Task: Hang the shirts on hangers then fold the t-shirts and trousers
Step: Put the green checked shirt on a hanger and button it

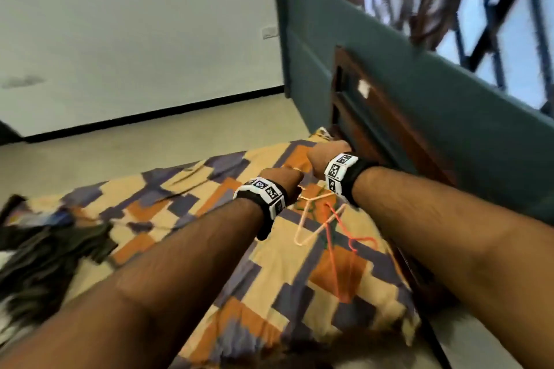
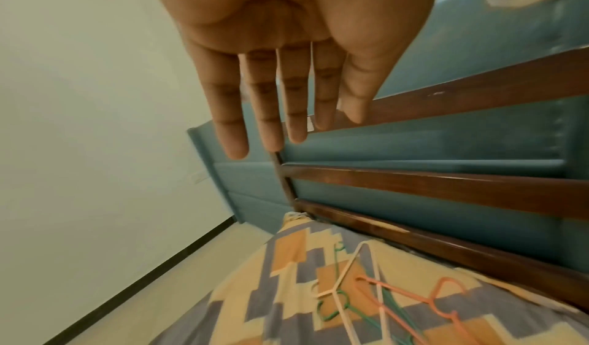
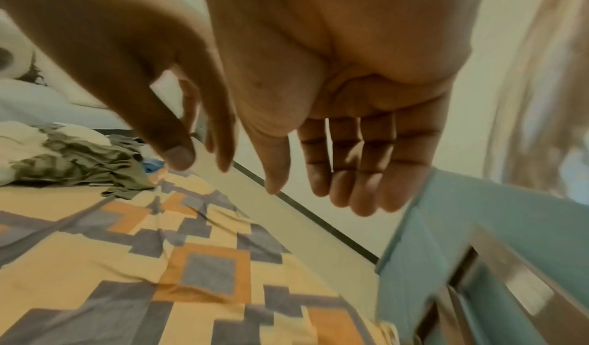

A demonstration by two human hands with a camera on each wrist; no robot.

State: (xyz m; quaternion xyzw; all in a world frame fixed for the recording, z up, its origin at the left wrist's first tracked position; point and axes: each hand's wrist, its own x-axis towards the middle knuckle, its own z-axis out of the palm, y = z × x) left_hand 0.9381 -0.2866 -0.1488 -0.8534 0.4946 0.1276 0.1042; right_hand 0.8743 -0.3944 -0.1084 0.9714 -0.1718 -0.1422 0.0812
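Both hands, left and right, hung spread and empty over hangers at frame centre; likely next: grasp one, fetch a shirt.

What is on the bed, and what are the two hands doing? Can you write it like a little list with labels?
bed cover: patchwork bedsheet in orange, yellow and purple
hangers: a pile of plastic hangers lying near the headboard
clothes: a crumpled heap of clothes at the far side
left hand: fingers straight, holding nothing
right hand: fingers relaxed, holding nothing
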